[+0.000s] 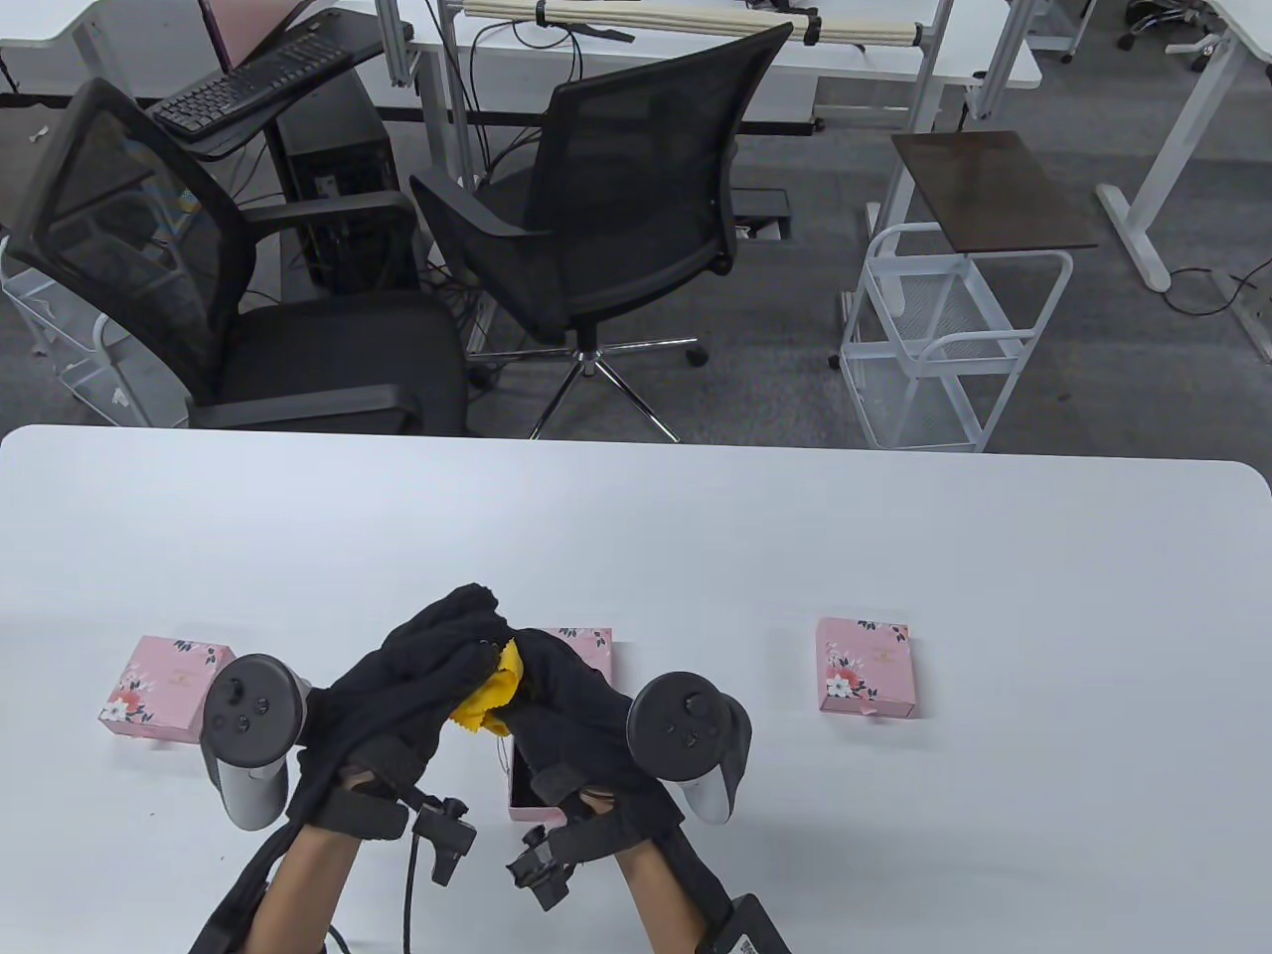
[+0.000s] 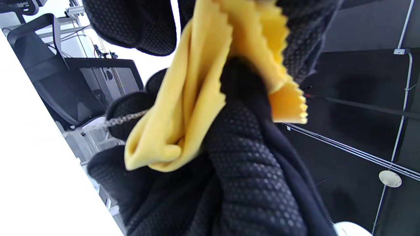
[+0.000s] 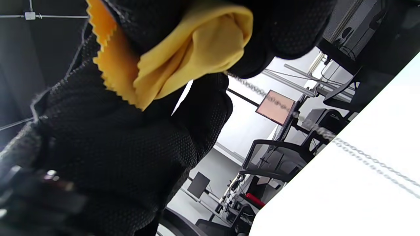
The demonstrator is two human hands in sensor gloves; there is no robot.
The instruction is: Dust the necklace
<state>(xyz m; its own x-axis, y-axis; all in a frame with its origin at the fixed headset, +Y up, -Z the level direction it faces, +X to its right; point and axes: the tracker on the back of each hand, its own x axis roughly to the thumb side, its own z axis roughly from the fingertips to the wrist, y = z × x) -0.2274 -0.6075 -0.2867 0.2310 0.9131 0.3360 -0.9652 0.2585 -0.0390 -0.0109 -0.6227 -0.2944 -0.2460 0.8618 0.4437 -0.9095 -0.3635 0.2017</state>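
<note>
Both gloved hands meet above the middle of the white table (image 1: 636, 537). My left hand (image 1: 437, 666) grips a yellow cloth (image 1: 487, 696), which bunches between the two palms. In the left wrist view the yellow cloth (image 2: 183, 111) folds round a thin silver necklace chain (image 2: 124, 119), and the chain crosses a fingertip of the other glove. My right hand (image 1: 571, 696) holds the necklace; its chain (image 3: 357, 152) runs out from under the fingers and trails down onto the tabletop. Where the chain sits inside the cloth is hidden.
An open pink floral box (image 1: 542, 800) lies under the hands. A closed pink box (image 1: 164, 689) sits to the left and another (image 1: 865, 666) to the right. Two black office chairs (image 1: 616, 199) stand beyond the table's far edge.
</note>
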